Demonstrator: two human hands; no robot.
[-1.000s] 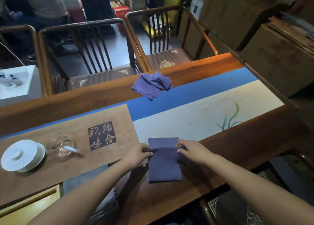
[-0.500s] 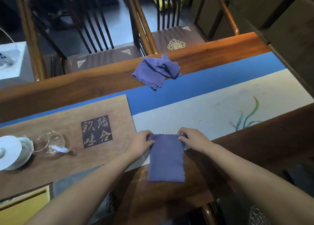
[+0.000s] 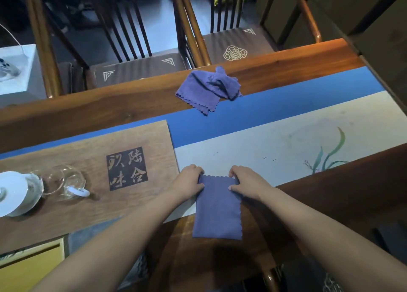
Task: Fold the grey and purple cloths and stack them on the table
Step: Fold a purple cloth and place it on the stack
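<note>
At the bottom of the frame we are looking down at a folded purple cloth (image 3: 218,212) lying flat as a narrow rectangle, its near end on the dark wooden table (image 3: 330,203) and its far, scalloped end on the pale table runner (image 3: 275,146). We are seeing the left hand (image 3: 189,184) gripping the cloth's far left corner, thumb on top and fingers curled at the edge, and the right hand (image 3: 247,184) pinching the far right corner in the same way. In the lower left of the frame, a grey cloth (image 3: 88,238) is lying partly hidden under the left forearm, beside a yellow box (image 3: 30,267). Left of centre, a wooden tea tray (image 3: 92,150) with a dark square of carved characters is carrying a clear glass pitcher (image 3: 66,182) and, at the left edge, a white lidded cup (image 3: 16,192). Farther up, just above centre, a second purple cloth (image 3: 209,88) is sitting crumpled, straddling the blue band of the runner and the table's far wooden edge. Beyond it, across the top of the frame, two wooden chairs (image 3: 136,49) are standing side by side with patterned seat cushions.
</note>
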